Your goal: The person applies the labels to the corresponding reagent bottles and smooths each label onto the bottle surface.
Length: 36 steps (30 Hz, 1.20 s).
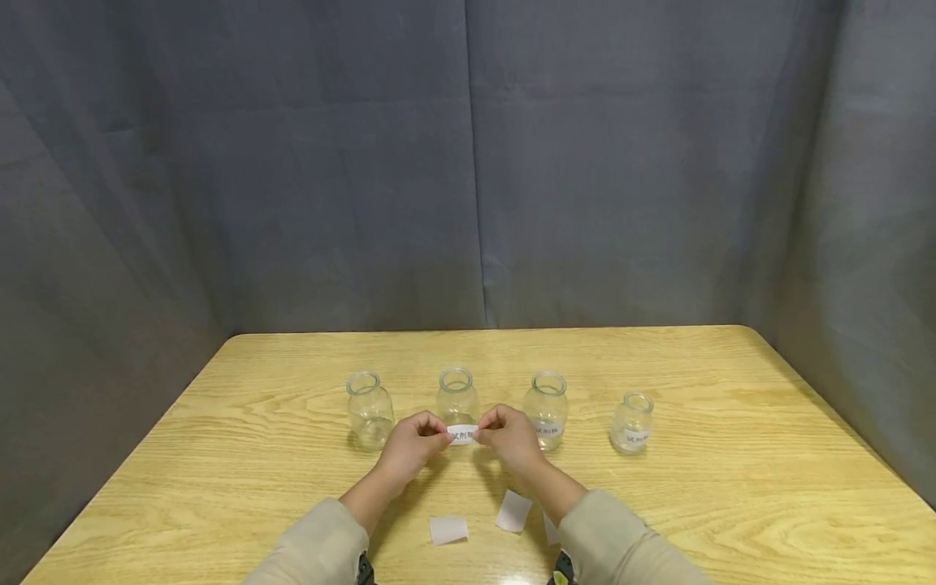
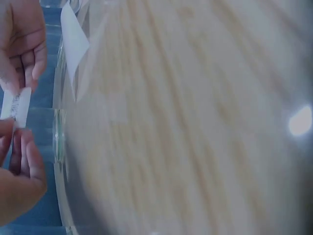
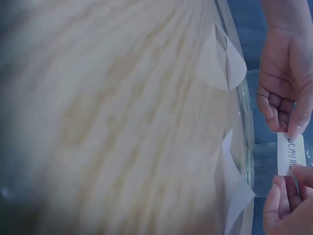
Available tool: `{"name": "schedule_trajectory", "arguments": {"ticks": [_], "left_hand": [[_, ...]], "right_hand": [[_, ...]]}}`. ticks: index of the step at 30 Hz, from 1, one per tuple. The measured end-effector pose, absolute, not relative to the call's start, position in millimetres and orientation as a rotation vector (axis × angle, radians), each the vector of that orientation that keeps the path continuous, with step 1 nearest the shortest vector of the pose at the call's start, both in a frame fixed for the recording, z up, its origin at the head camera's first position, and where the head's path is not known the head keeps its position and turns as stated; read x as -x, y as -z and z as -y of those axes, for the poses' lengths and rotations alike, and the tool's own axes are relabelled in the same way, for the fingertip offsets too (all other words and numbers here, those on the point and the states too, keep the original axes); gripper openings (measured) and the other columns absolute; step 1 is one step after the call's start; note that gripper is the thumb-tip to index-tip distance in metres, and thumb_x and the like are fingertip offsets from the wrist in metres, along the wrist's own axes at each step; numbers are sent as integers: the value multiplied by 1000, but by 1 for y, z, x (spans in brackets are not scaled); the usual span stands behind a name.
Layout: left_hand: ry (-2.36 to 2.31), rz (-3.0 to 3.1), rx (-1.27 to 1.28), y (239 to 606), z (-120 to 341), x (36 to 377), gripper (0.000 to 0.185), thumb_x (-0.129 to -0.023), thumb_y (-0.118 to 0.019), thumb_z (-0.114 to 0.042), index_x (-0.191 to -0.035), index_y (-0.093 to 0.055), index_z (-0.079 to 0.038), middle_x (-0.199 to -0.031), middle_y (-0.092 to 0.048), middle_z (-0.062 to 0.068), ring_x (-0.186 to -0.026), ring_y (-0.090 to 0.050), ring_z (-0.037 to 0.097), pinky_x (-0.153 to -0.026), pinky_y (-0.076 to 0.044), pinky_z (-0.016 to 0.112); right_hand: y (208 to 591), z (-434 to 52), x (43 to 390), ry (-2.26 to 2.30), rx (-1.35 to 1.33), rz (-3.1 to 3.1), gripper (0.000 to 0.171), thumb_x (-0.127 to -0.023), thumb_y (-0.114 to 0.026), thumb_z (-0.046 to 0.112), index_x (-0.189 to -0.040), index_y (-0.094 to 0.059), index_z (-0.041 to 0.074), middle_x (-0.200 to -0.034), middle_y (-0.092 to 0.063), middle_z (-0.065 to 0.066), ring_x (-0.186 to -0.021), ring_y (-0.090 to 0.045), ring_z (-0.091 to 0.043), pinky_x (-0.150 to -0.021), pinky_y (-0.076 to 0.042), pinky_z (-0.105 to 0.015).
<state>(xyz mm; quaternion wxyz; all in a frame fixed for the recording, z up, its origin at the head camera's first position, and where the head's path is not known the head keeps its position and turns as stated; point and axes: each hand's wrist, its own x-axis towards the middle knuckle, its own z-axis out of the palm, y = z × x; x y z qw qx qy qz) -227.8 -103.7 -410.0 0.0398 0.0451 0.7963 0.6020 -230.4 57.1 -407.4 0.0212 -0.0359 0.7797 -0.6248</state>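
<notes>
A white label (image 1: 462, 433) with printed black characters is stretched between both hands. My left hand (image 1: 411, 447) pinches its left end between thumb and fingers, and my right hand (image 1: 512, 439) pinches the right end. In the head view, the label overlaps the lower front of a clear glass jar (image 1: 457, 394). The right wrist view shows the label (image 3: 288, 152) between the two hands, with its print partly covered by fingertips. My left hand (image 2: 22, 191) also appears low in the left wrist view.
An open glass jar (image 1: 369, 414) stands to the left. To the right are a labelled jar (image 1: 546, 400) and a smaller labelled jar (image 1: 630, 422). Pale paper pieces (image 1: 448, 530), (image 1: 514, 511) lie on the wooden table (image 1: 256, 463) near me, another partly behind my right forearm.
</notes>
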Motion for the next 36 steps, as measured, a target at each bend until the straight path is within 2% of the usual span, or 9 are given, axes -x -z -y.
{"name": "schedule_trajectory", "arguments": {"ticks": [7,11,15,19,25,28,36], "left_hand": [[-1804,-2531,-108,411,101,229,7,-84,-60,-3,-83,-57,3,-74,-51,2,-65,-43,12,-56,-37,19],[-1763,-2610,-98,410,99,229,7,-84,-62,-3,-82,-58,3,-78,-54,6,-66,-47,12,-56,-39,20],[-1687,-2706,-117,409,98,229,8,-83,-63,-4,-81,-58,1,-94,-54,14,-74,-56,16,-58,-43,23],[-1644,-2746,-123,408,98,229,8,-83,-63,-4,-80,-57,0,-106,-53,19,-78,-58,18,-58,-44,23],[-1663,-2716,-158,409,99,232,9,-84,-61,-3,-79,-55,0,-126,-51,24,-78,-58,17,-60,-46,23],[-1670,-2716,-163,409,99,233,9,-85,-61,-3,-79,-55,0,-126,-51,24,-82,-60,19,-62,-48,24],[-1686,-2736,-154,410,99,232,8,-85,-61,-2,-80,-55,1,-124,-52,25,-87,-61,24,-65,-50,26]], "right_hand": [[411,-53,234,1922,67,-2450,6,-82,-61,-3,-82,-56,-1,-75,-50,-3,-71,-46,-14,-63,-40,-21],[413,-51,236,1949,40,-2438,6,-82,-61,-2,-81,-55,-1,-78,-52,-5,-73,-48,-15,-65,-43,-24],[413,-50,237,1968,35,-2444,7,-82,-61,-2,-80,-55,0,-78,-52,-4,-72,-48,-15,-64,-43,-23],[411,-49,238,1971,35,-2457,7,-81,-62,-1,-79,-56,0,-75,-52,-4,-69,-47,-14,-61,-40,-22],[408,-50,236,1961,73,-2436,9,-84,-61,0,-78,-54,3,-86,-54,-7,-77,-50,-16,-69,-45,-24],[408,-50,236,1956,82,-2429,9,-84,-60,0,-79,-54,4,-85,-54,-7,-80,-50,-17,-72,-46,-25],[411,-48,236,1979,79,-2430,6,-84,-59,-1,-81,-54,0,-79,-50,-4,-76,-46,-16,-68,-42,-22]]}}
